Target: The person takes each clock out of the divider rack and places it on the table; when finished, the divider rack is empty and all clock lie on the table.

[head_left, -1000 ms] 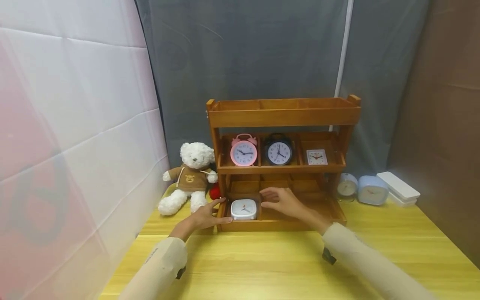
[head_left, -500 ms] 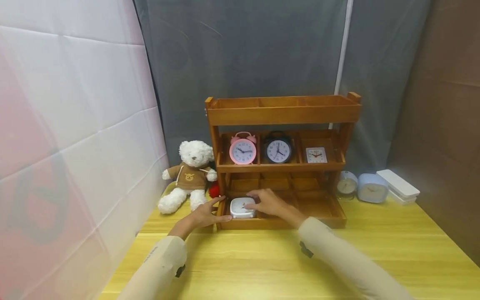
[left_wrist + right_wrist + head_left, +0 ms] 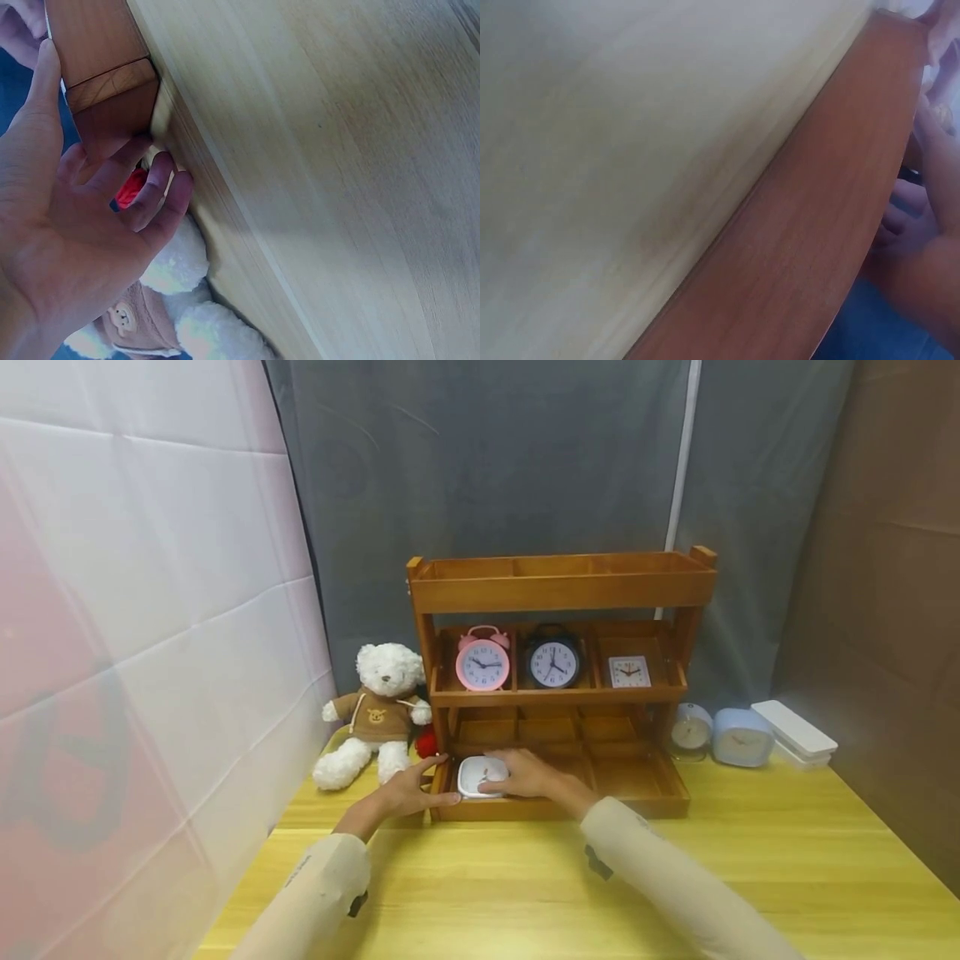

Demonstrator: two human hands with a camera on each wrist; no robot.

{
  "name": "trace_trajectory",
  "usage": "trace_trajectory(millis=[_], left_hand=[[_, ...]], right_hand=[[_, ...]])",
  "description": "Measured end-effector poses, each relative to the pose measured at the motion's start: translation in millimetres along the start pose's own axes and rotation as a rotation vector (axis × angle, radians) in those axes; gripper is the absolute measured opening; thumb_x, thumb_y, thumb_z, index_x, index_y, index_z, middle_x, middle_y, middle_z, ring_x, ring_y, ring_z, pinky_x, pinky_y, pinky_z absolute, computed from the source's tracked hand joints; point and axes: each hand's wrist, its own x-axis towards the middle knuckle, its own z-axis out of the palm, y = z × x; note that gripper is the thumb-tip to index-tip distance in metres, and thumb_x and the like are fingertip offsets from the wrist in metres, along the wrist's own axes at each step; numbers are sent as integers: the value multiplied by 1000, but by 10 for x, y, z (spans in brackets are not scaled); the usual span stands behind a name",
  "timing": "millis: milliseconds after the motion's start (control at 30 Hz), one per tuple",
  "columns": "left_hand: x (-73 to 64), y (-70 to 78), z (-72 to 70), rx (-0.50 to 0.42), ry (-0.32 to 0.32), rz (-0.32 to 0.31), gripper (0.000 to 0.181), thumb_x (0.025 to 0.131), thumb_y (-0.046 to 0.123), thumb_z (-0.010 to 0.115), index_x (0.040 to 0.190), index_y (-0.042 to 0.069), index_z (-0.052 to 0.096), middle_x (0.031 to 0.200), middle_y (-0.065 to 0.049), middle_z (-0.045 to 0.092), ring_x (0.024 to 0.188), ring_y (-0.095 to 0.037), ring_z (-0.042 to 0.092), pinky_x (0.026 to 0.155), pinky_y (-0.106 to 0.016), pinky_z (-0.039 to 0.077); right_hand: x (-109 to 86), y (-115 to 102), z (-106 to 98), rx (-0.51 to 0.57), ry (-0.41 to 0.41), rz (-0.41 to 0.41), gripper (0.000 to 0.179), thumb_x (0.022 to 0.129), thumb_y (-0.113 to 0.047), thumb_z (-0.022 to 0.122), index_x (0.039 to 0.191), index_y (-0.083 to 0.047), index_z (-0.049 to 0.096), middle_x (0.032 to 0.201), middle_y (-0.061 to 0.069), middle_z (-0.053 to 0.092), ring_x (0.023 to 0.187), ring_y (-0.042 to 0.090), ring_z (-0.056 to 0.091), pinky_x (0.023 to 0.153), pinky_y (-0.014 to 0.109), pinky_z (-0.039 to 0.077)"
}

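Observation:
On the bottom tier of a wooden three-tier shelf, a white alarm clock sits in the left compartment. My right hand grips this clock from its right side, thumb across the face; the fingers behind it are mostly hidden. My left hand holds the shelf's lower left corner. In the left wrist view the thumb of my left hand lies along the edge, and its fingers curl at the outer side. The right wrist view shows part of my right hand behind the front board.
A pink alarm clock, a black one and a small white square one fill the middle tier. A teddy bear sits left. Blue clocks and white boxes stand right on the table.
My right hand has moved left and slightly down, from beside the white alarm clock onto it, and now grips it. The left hand stays at the shelf corner.

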Motion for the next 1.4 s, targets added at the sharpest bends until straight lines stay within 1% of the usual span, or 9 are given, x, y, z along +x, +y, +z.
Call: trace_trajectory(millis=[100, 200, 300, 467, 600, 700, 900, 1133, 1400], left_hand=[[5, 8, -6, 3, 6, 6, 97, 87, 51, 83, 162, 11, 36, 158, -29, 42, 135, -43, 56, 108, -55, 48], [0, 21, -7, 9, 5, 6, 97, 86, 52, 83, 162, 11, 36, 157, -29, 42, 134, -43, 56, 108, -56, 47], [1, 9, 5, 9, 4, 3, 97, 86, 52, 83, 161, 11, 37, 157, -28, 43, 134, -43, 56, 108, -56, 47], [16, -25, 16, 9, 12, -1, 96, 87, 50, 83, 161, 12, 37, 157, -28, 43, 134, -43, 56, 108, -55, 47], [36, -37, 9, 7, 14, 4, 97, 87, 52, 83, 162, 12, 36, 156, -29, 44, 134, -43, 56, 108, -55, 48], [40, -31, 3, 4, 14, 5, 98, 86, 53, 82, 162, 12, 36, 157, -29, 43, 134, -44, 56, 108, -56, 47], [18, -21, 15, -2, 2, -13, 98, 86, 54, 82, 162, 12, 36, 157, -29, 43, 134, -44, 56, 108, -57, 47], [17, -37, 36, -3, 2, -6, 97, 87, 53, 81, 162, 12, 35, 156, -29, 43, 134, -44, 56, 108, -57, 47], [3, -32, 17, -7, 7, 7, 95, 88, 49, 82, 162, 10, 35, 156, -30, 43, 134, -45, 55, 108, -58, 47]], right_hand=[[-16, 3, 3, -19, 8, -32, 75, 91, -33, 82, 144, 11, 53, 139, 26, 62, 126, 39, 62, 108, 48, 49], [-34, 16, 16, -13, 28, -21, 80, 89, -33, 84, 145, 13, 50, 141, 29, 59, 128, 42, 59, 109, 51, 47], [-57, 32, 37, 32, 56, 14, 81, 84, -31, 89, 145, 8, 53, 142, 27, 58, 130, 41, 57, 112, 52, 45], [-92, 44, 21, 157, 153, -25, 69, 77, -22, 93, 134, 0, 60, 128, 17, 65, 115, 32, 62, 102, 47, 51], [-128, 38, -42, 230, 163, -55, 54, 86, -17, 86, 132, -6, 61, 118, 12, 69, 99, 23, 66, 88, 37, 56], [-166, 51, -67, 249, 146, -64, 43, 94, -13, 79, 132, -11, 61, 116, 10, 71, 95, 22, 68, 82, 33, 57], [-221, 67, -55, 255, 165, -122, 33, 96, -6, 74, 128, -11, 66, 125, 11, 71, 109, 29, 71, 92, 37, 59], [-253, -18, -194, 312, 208, -168, 32, 96, -7, 75, 127, -9, 68, 127, 15, 70, 108, 35, 72, 89, 36, 60], [-402, -58, -494, 380, 186, -110, 34, 95, -13, 77, 129, -14, 68, 131, 11, 69, 113, 33, 71, 86, 32, 61]])
